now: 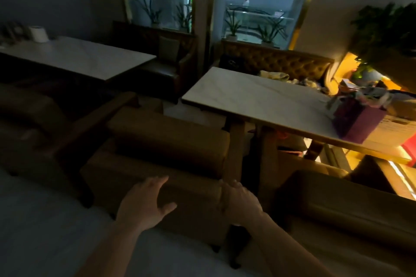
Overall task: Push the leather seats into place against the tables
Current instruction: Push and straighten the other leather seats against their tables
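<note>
- Head view: left hand (144,202) spread open, palm flat on the back of the near seat (166,141); gripping nothing.
- Right hand (238,200) on that seat's right back corner, fingers look curled over the edge; too dark to tell how tight.
- Near seat sits in the gap between the two tables, its front beside the right table (258,101) leg but not tucked under the top. Judged: push in hand, not finished.
- Second seat (351,200) at lower right, partly under the right table's edge, looks closer to placed.
- Third seat (29,123) far left, below the left table (78,56), angled; whether it's placed I cannot tell.
- Count: three loose seats, two tables, two benches by the windows.
- Right table carries a purple box (358,119) and clutter; left table has a white roll (39,33).
- Left to do, judged: at least the near seat, maybe the left one.
</note>
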`<state>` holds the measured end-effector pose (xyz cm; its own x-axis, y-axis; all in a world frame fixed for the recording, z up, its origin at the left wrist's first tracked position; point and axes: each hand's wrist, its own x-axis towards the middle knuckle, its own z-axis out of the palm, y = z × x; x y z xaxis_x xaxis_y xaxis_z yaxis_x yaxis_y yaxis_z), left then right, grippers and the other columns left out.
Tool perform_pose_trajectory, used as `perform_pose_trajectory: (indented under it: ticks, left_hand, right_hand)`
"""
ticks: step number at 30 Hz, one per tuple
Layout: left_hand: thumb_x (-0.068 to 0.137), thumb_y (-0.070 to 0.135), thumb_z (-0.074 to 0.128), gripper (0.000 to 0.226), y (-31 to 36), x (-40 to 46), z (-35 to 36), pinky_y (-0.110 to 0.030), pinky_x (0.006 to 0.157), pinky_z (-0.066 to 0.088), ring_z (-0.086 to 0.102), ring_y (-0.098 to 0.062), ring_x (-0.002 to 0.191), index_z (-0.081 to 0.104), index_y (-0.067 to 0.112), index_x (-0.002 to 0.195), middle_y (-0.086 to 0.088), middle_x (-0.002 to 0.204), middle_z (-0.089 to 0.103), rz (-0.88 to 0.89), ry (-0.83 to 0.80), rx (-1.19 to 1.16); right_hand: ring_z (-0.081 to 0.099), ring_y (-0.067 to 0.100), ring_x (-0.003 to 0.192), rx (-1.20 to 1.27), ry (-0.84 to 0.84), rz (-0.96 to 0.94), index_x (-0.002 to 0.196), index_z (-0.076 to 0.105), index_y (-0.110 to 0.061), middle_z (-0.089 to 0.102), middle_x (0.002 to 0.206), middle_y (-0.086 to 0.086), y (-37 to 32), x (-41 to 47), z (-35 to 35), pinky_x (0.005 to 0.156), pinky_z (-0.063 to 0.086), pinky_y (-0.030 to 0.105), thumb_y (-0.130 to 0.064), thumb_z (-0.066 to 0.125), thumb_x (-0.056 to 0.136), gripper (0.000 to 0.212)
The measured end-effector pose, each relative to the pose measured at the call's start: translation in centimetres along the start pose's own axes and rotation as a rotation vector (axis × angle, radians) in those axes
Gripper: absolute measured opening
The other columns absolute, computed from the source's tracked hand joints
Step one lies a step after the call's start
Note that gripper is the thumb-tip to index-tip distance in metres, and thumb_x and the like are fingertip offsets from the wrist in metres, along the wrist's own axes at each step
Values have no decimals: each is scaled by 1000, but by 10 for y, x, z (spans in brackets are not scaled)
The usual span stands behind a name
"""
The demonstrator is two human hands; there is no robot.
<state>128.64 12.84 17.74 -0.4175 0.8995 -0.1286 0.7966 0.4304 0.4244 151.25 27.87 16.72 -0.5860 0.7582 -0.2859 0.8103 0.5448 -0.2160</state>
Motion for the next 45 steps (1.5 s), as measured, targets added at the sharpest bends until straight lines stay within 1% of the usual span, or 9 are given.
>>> perform_pose_trajectory:
  ticks: [5, 10, 16, 19, 22, 25, 34, 40, 45]
  left_hand:
    - [85, 67, 56, 86, -87, 40, 3, -41, 115, 27, 21, -19, 145, 14, 38, 153, 7, 160, 20, -69, -4, 35]
    - [84, 61, 62, 83, -175, 109, 5, -40, 112, 30, 30, -21, 141, 25, 31, 152, 1, 157, 30, -67, -43, 105]
    - [79, 61, 68, 86, -247, 206, 19, -47, 109, 34, 30, -29, 141, 31, 29, 151, -6, 155, 33, 12, -120, 194]
    - [78, 67, 63, 90, -264, 242, 27, -48, 112, 29, 21, -28, 144, 21, 38, 152, 0, 161, 21, 71, -163, 270]
    - [78, 73, 59, 96, -274, 275, 37, -50, 115, 18, 6, -25, 148, 6, 44, 152, 4, 164, 7, 119, -237, 308]
    - [78, 75, 56, 98, -282, 291, 50, -50, 118, 12, 0, -26, 149, 2, 44, 152, 2, 164, 4, 164, -299, 332]
    - [78, 68, 63, 91, -297, 279, 43, -56, 106, 36, 6, -25, 147, 13, 46, 151, 8, 162, 13, 186, -276, 287]
    - [82, 69, 58, 90, -322, 248, 32, -50, 111, 35, 1, -23, 148, 8, 45, 152, 9, 163, 8, 245, -321, 319]
    - [82, 72, 52, 88, -336, 235, 31, -45, 109, 36, 3, -22, 148, 6, 46, 152, 10, 163, 9, 297, -274, 354]
  right_hand:
    - [17, 33, 151, 10, -59, -21, 157, 10, -35, 12, 166, 9, -57, 79, 43, 120, 26, 50, -47, 60, 93, 82]
    - [21, 34, 149, 46, -115, 18, 156, 16, -35, 18, 163, 10, -87, 170, 85, 117, 29, 48, -47, 64, 89, 83]
    - [5, 37, 153, 27, -191, 147, 157, 6, -34, 9, 166, 14, -89, 252, 124, 122, 13, 54, -80, 56, 77, 105]
    - [-1, 36, 153, 5, -240, 187, 156, -2, -38, 5, 167, 11, -87, 270, 135, 121, 5, 61, -87, 56, 69, 115]
    - [1, 35, 153, -8, -208, 220, 155, -5, -42, 11, 166, 8, -83, 271, 144, 120, 5, 64, -88, 56, 66, 117]
    - [15, 35, 150, -47, -102, 186, 155, -2, -41, 25, 161, 9, -82, 262, 152, 119, 11, 63, -91, 49, 69, 112]
    - [20, 34, 148, -37, -21, 217, 156, 3, -37, 29, 159, 10, -109, 238, 164, 121, 11, 61, -87, 46, 75, 105]
    - [14, 34, 150, -7, -21, 294, 156, -4, -38, 22, 162, 9, -154, 196, 189, 121, 7, 61, -87, 43, 76, 105]
    - [-12, 34, 152, 28, -30, 309, 153, -18, -43, 3, 167, 10, -168, 182, 205, 121, -5, 61, -86, 39, 80, 102]
